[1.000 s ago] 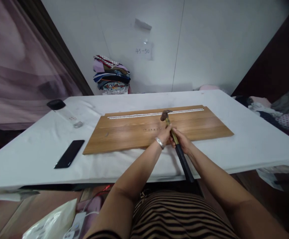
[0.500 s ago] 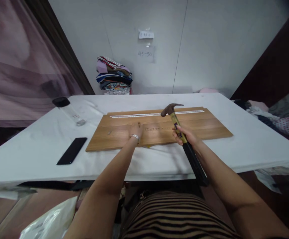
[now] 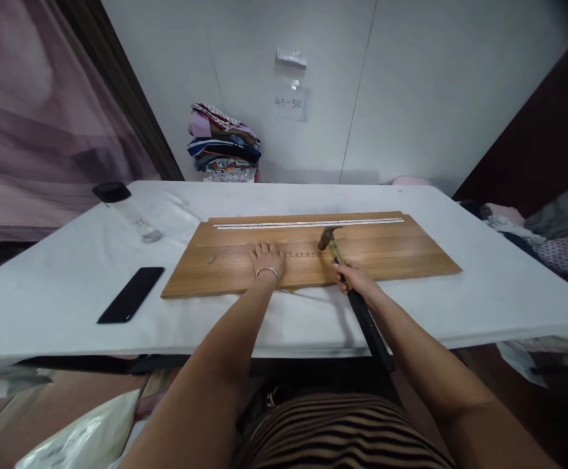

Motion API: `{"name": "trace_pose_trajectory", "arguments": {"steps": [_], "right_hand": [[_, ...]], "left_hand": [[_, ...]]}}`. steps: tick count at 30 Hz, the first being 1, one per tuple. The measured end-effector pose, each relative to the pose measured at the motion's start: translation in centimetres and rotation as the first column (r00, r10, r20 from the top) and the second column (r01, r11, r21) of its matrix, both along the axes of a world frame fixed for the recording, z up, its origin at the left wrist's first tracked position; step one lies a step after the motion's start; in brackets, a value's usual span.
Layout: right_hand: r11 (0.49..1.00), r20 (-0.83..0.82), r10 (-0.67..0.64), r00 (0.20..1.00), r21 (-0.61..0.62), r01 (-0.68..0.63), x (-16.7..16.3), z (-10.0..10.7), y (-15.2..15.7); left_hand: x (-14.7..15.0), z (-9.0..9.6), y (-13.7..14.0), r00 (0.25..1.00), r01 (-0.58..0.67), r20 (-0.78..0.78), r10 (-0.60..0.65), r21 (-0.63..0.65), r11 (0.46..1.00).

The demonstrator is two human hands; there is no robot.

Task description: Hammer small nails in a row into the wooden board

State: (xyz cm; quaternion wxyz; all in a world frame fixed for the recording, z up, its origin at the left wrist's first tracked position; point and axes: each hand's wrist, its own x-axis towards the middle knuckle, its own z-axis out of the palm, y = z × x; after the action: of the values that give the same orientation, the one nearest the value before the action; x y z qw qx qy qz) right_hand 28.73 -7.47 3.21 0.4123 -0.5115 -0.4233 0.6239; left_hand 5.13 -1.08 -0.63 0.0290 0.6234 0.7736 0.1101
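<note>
Nearest: the hammer (image 3: 362,311), your right hand (image 3: 355,277) closed round its yellowish shaft. Left hand (image 3: 267,259) palm-down, fingers spread, holding nothing, on the smooth wood-grain board (image 3: 391,253) on the table (image 3: 440,306). Keep those fingers clear of the brown clawed head (image 3: 326,239). Small nail-like pins (image 3: 301,254) rowed between; thin white strips (image 3: 288,225) beyond.

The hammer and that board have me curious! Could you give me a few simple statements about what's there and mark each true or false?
1. The right hand grips the hammer. True.
2. The black phone lies on the white tablecloth, to the left of the wooden board. True.
3. The left hand holds the black phone. False: it rests on the wooden board, fingers spread.
4. The folded clothes are piled on the wooden board. False: they are stacked beyond it, near the wall.
5. A paper on the wall reads 45-50. True.
</note>
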Motion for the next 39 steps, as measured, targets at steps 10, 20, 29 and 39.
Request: {"name": "trace_pose_trajectory", "arguments": {"steps": [10,20,29,39], "right_hand": [[1.0,0.048,0.027,0.998,-0.004,-0.027,-0.12,-0.21,-0.28],[1.0,0.047,0.026,0.999,0.007,-0.027,-0.39,-0.45,-0.12],[0.999,0.107,0.042,0.993,0.029,-0.046,0.01,0.51,-0.04],[0.999,0.125,0.036,0.992,0.017,-0.038,-0.38,-0.2,0.08]], "left_hand": [[0.33,0.55,-0.28,1.0,0.005,0.022,-0.005,-0.018,1.0],[-0.1,0.19,0.05,0.953,0.286,0.094,-0.287,0.032,0.958],[-0.1,0.35,-0.04,0.928,0.333,0.16,-0.338,0.055,0.941],[0.04,0.64,-0.16,0.932,0.305,0.185,-0.312,0.065,0.95]]}}
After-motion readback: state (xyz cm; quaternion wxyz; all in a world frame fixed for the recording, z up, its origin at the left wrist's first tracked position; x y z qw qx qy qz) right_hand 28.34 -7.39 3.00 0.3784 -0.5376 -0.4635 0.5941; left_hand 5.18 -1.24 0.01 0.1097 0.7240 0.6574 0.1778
